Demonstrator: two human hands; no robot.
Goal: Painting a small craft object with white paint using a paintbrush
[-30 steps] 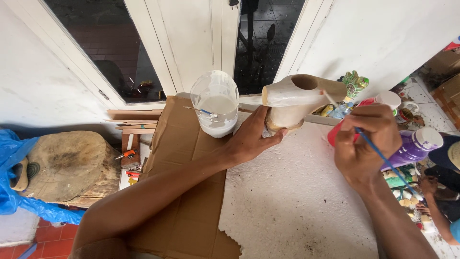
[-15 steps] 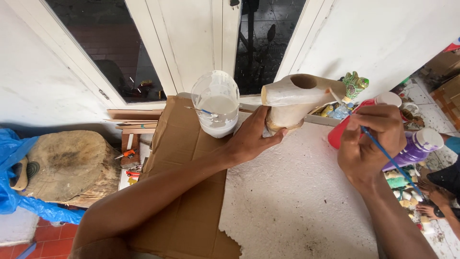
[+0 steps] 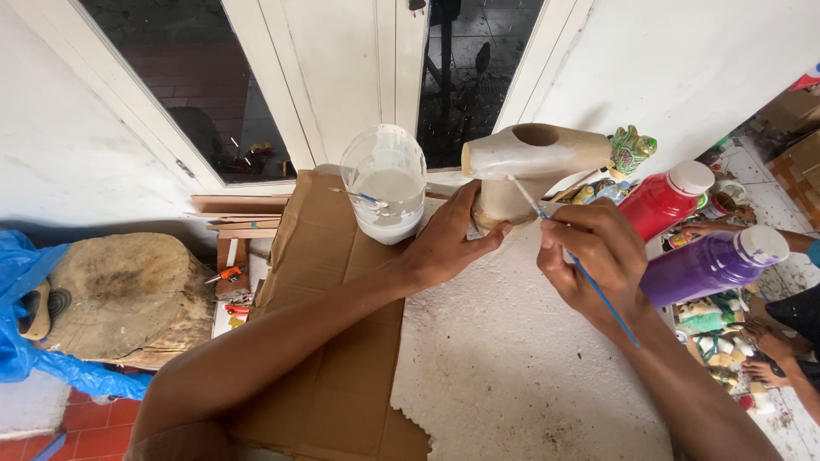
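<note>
My left hand [image 3: 448, 243] grips the lower stem of a pale wooden carving [image 3: 534, 158], a T-shaped piece with a hole on top and partly coated in white. My right hand [image 3: 594, 256] pinches a thin blue-handled paintbrush [image 3: 574, 259], whose tip touches the carving's underside near the left end. To the left of the carving stands a cut clear plastic bottle [image 3: 386, 183] holding white paint, with another brush resting in it.
Brown cardboard [image 3: 329, 341] and a white rough sheet [image 3: 512, 367] cover the work surface. A red paint bottle [image 3: 666, 198], a purple paint bottle [image 3: 713, 263] and small painted figures lie at right, near another person's arm [image 3: 781, 341]. A tree stump [image 3: 128, 294] sits left.
My right hand has shifted left and lower, bringing the brush tip from the carving's right end to its underside near the left. The red bottle is now uncovered.
</note>
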